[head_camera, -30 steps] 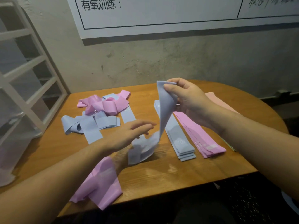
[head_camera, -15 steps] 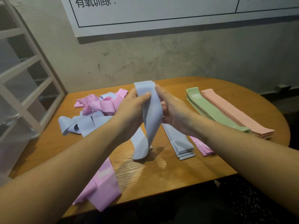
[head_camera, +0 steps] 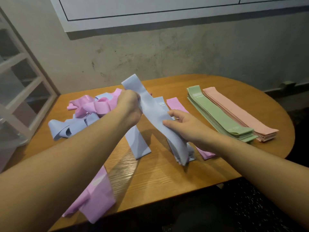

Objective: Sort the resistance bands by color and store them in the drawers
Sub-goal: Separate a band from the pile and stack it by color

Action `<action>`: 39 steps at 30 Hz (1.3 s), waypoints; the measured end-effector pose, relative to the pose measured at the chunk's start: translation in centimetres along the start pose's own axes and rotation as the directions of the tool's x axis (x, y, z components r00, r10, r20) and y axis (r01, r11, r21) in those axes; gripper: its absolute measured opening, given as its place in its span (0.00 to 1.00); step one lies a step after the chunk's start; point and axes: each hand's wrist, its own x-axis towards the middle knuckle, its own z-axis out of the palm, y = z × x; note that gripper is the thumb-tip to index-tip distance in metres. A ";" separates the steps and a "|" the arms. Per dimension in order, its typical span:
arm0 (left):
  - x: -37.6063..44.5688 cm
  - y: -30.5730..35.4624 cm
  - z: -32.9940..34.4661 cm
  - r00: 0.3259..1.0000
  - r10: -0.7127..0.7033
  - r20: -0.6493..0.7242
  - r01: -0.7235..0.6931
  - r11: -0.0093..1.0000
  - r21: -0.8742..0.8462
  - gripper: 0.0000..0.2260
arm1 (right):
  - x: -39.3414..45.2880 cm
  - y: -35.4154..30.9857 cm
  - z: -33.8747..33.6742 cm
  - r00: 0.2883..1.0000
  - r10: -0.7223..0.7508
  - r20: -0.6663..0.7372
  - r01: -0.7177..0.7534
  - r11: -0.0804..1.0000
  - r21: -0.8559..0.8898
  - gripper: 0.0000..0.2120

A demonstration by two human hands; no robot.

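A light blue resistance band (head_camera: 155, 114) is held above the wooden table (head_camera: 167, 178). My left hand (head_camera: 129, 104) grips its upper end, and my right hand (head_camera: 182, 126) holds it lower down, fingers along its face. Under it lie a blue stack (head_camera: 161, 101) and a pink stack (head_camera: 175, 103), partly hidden. A loose heap of pink and blue bands (head_camera: 83, 114) sits at the back left. Neat green (head_camera: 215, 116) and salmon (head_camera: 237, 113) stacks lie to the right. A crumpled pink band (head_camera: 97, 198) hangs at the near edge.
A white drawer frame (head_camera: 18, 84) with translucent fronts stands left of the table. A rough grey wall with a whiteboard (head_camera: 150, 12) is behind. The table's right end is rounded, with dark floor beyond it.
My right hand slid down the blue band from its top to its middle, stretching it out over the blue stack. My left hand keeps the upper end. The view shifted right.
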 end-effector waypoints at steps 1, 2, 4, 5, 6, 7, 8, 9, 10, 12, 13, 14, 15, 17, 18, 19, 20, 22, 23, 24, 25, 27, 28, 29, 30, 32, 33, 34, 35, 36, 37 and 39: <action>0.6 -0.5 0.5 1.000 0.004 -0.021 -0.004 1.000 0.017 0.21 | 0.0 0.2 -0.4 1.000 0.016 -0.013 -0.017 1.000 -0.026 0.08; 1.2 -1.0 1.0 0.999 0.006 -0.041 -0.004 0.999 0.042 0.23 | 0.0 0.4 -0.8 0.999 0.036 -0.024 -0.037 0.997 -0.065 0.10; 2.2 -2.0 2.1 0.998 -0.007 -0.065 0.013 0.996 0.085 0.26 | 0.0 1.0 -1.5 0.997 0.066 -0.038 -0.071 0.984 -0.163 0.12; 2.5 -2.4 2.7 0.997 -0.010 -0.072 0.019 0.992 0.122 0.24 | 0.0 1.3 -1.7 0.996 0.076 -0.045 -0.083 0.977 -0.198 0.14; 2.7 -2.8 3.3 0.997 -0.001 -0.076 0.013 0.986 0.164 0.22 | 0.1 1.5 -2.0 0.995 0.085 -0.055 -0.095 0.972 -0.217 0.16; 3.1 -3.2 3.8 0.997 0.006 -0.071 0.008 0.980 0.198 0.20 | 0.2 1.7 -2.2 0.994 0.090 -0.067 -0.102 0.971 -0.216 0.17; 3.5 -3.5 4.3 0.998 0.009 -0.068 0.007 0.973 0.229 0.19 | 0.4 1.9 -2.5 0.992 0.093 -0.080 -0.108 0.972 -0.209 0.18; 3.9 -3.7 4.7 0.998 0.012 -0.058 0.004 0.965 0.263 0.18 | 0.6 2.0 -2.8 0.992 0.091 -0.090 -0.108 0.972 -0.208 0.18; 4.4 -3.9 5.0 0.999 0.028 -0.042 -0.014 0.953 0.304 0.17 | 0.8 2.1 -3.1 0.992 0.088 -0.091 -0.106 0.970 -0.217 0.17; 5.8 -4.4 5.3 0.997 0.068 -0.022 -0.053 0.913 0.406 0.15 | 1.3 2.2 -3.6 0.993 0.084 -0.087 -0.105 0.959 -0.264 0.15; 6.3 -4.5 5.4 0.995 0.092 -0.029 -0.068 0.887 0.457 0.14 | 1.6 2.3 -3.8 0.993 0.085 -0.085 -0.107 0.948 -0.299 0.17; 6.9 -4.7 5.4 0.992 0.115 -0.043 -0.078 0.860 0.505 0.13 | 1.8 2.4 -3.8 0.993 0.082 -0.083 -0.105 0.936 -0.335 0.19; 7.5 -4.8 5.3 0.990 0.134 -0.051 -0.086 0.838 0.539 0.12 | 2.1 2.5 -3.8 0.994 0.075 -0.081 -0.099 0.925 -0.367 0.22; 8.6 -5.4 5.0 0.988 0.153 -0.021 -0.113 0.808 0.579 0.12 | 2.6 2.8 -3.7 0.996 0.057 -0.067 -0.080 0.903 -0.423 0.25; 8.9 -5.6 5.0 0.988 0.156 -0.001 -0.124 0.789 0.602 0.13 | 2.8 2.9 -3.7 0.997 0.050 -0.053 -0.069 0.889 -0.452 0.25; 9.1 -5.9 4.9 0.988 0.156 0.014 -0.130 0.763 0.634 0.13 | 2.9 3.0 -3.7 0.998 0.048 -0.038 -0.060 0.874 -0.483 0.25; 9.3 -6.1 4.8 0.987 0.160 0.024 -0.135 0.738 0.661 0.13 | 3.0 3.1 -3.7 0.999 0.046 -0.023 -0.052 0.859 -0.509 0.24; 10.0 -6.6 4.6 0.983 0.178 0.042 -0.156 0.693 0.704 0.12 | 3.3 3.5 -3.7 0.999 0.053 0.001 -0.043 0.836 -0.547 0.22; 10.2 -6.9 4.5 0.980 0.189 0.055 -0.170 0.670 0.723 0.12 | 3.4 3.7 -3.6 0.998 0.059 0.010 -0.043 0.827 -0.561 0.22; 10.5 -7.0 4.5 0.978 0.197 0.065 -0.180 0.649 0.739 0.12 | 3.5 3.8 -3.6 0.998 0.068 0.014 -0.048 0.818 -0.573 0.22; 10.7 -7.1 4.5 0.978 0.198 0.067 -0.180 0.632 0.754 0.14 | 3.6 4.0 -3.6 0.997 0.080 0.015 -0.056 0.810 -0.583 0.23; 10.8 -7.2 4.3 0.977 0.205 0.058 -0.174 0.610 0.774 0.19 | 3.7 4.0 -3.6 0.995 0.096 0.019 -0.066 0.798 -0.599 0.23; 10.9 -7.2 4.2 0.974 0.219 0.052 -0.176 0.596 0.783 0.23 | 3.7 4.0 -3.7 0.995 0.096 0.022 -0.063 0.794 -0.605 0.22; 10.9 -7.2 4.1 0.971 0.235 0.044 -0.176 0.581 0.795 0.26 | 3.7 3.9 -3.7 0.995 0.093 0.026 -0.057 0.790 -0.611 0.22; 10.8 -7.3 3.9 0.969 0.246 0.033 -0.173 0.576 0.799 0.28 | 3.6 3.8 -3.7 0.996 0.090 0.028 -0.054 0.786 -0.616 0.22; 10.1 -7.4 3.7 0.968 0.249 0.014 -0.164 0.595 0.787 0.27 | 3.4 3.6 -3.7 0.996 0.085 0.018 -0.055 0.775 -0.630 0.21; 9.6 -7.5 3.5 0.969 0.247 0.015 -0.166 0.605 0.779 0.26 | 3.3 3.5 -3.6 0.997 0.083 0.011 -0.057 0.766 -0.640 0.21; 8.9 -7.6 3.3 0.969 0.247 0.027 -0.177 0.609 0.773 0.24 | 3.0 3.5 -3.6 0.996 0.085 0.005 -0.061 0.754 -0.654 0.21; 8.2 -7.6 3.1 0.969 0.242 0.050 -0.192 0.610 0.769 0.22 | 2.8 3.4 -3.6 0.996 0.088 0.000 -0.065 0.738 -0.672 0.22; 7.4 -7.7 2.8 0.971 0.224 0.086 -0.207 0.607 0.767 0.20 | 2.5 3.3 -3.6 0.996 0.090 -0.008 -0.070 0.715 -0.695 0.23; 6.4 -7.6 2.4 0.972 0.198 0.129 -0.224 0.596 0.771 0.18 | 2.1 3.2 -3.6 0.996 0.091 -0.023 -0.079 0.693 -0.717 0.25; 4.5 -7.6 1.6 0.956 0.164 0.242 -0.292 0.522 0.801 0.16 | 1.5 3.0 -3.7 0.995 0.086 -0.052 -0.096 0.665 -0.740 0.28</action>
